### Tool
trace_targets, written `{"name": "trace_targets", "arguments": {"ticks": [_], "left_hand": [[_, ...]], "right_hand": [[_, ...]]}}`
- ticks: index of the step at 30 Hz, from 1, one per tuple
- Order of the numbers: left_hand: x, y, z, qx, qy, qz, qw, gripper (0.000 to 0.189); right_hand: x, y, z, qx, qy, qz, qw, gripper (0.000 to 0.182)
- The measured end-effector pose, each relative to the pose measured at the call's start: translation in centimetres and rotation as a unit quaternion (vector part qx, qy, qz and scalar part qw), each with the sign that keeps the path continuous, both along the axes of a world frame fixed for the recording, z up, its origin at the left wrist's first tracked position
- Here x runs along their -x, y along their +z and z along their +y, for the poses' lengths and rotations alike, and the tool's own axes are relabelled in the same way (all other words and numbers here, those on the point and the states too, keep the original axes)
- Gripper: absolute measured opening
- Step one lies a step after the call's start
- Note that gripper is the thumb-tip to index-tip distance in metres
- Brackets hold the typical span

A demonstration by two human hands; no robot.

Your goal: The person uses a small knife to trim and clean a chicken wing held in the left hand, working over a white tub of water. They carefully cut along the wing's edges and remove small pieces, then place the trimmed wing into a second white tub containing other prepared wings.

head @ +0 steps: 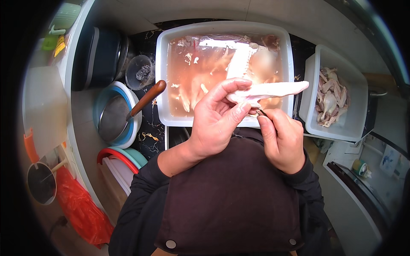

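Observation:
Above the near rim of a white plastic tub (161,70), my left hand (217,118) grips a pale, plucked poultry wing (269,90). Its thin end points to the right. Pinched in my right hand (282,137) is a small dark tool (261,112), perhaps tweezers; its tip is at the underside of the wing, beside my left thumb. Most of the tool is hidden by my fingers. Cloudy reddish water (205,70) fills the tub, with pale poultry pieces lying under it and scraps floating on top.
At the right stands a second white tub (352,118) holding several poultry pieces (330,96). On the left, a wooden-handled strainer (115,118) rests across blue and white basins (131,140). Nearby is a clear plastic cup (139,72) with dark matter inside. A red plastic bag (80,204) hangs farther left.

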State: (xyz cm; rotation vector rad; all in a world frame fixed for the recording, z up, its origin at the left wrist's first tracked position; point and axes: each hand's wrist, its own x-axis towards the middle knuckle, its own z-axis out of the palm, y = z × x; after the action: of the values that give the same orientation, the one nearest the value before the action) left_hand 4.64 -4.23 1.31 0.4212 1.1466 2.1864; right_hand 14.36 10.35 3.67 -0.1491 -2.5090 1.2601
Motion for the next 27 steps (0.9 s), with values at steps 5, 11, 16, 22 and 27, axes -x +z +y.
{"name": "trace_targets", "arguments": {"ticks": [5, 11, 16, 22, 27], "left_hand": [[-0.1, 0.1, 0.0, 0.014, 0.007, 0.010, 1.000, 0.039], [-0.3, 0.2, 0.2, 0.044, 0.038, 0.030, 0.998, 0.037], [-0.3, 0.2, 0.2, 0.059, 0.045, 0.077, 0.994, 0.038], [-0.5, 0.2, 0.5, 0.027, 0.053, 0.067, 0.996, 0.034], [-0.5, 0.2, 0.6, 0.026, 0.053, 0.074, 0.995, 0.034]], "right_hand": [[0.0, 0.1, 0.0, 0.003, -0.003, -0.002, 1.000, 0.008], [-0.2, 0.9, 0.0, 0.009, -0.006, -0.006, 1.000, 0.007], [0.0, 0.8, 0.1, 0.020, -0.011, -0.002, 1.000, 0.006], [0.2, 0.9, 0.2, 0.023, -0.007, -0.007, 1.000, 0.006], [0.2, 1.2, 0.4, 0.035, -0.013, -0.019, 0.999, 0.006]]}}
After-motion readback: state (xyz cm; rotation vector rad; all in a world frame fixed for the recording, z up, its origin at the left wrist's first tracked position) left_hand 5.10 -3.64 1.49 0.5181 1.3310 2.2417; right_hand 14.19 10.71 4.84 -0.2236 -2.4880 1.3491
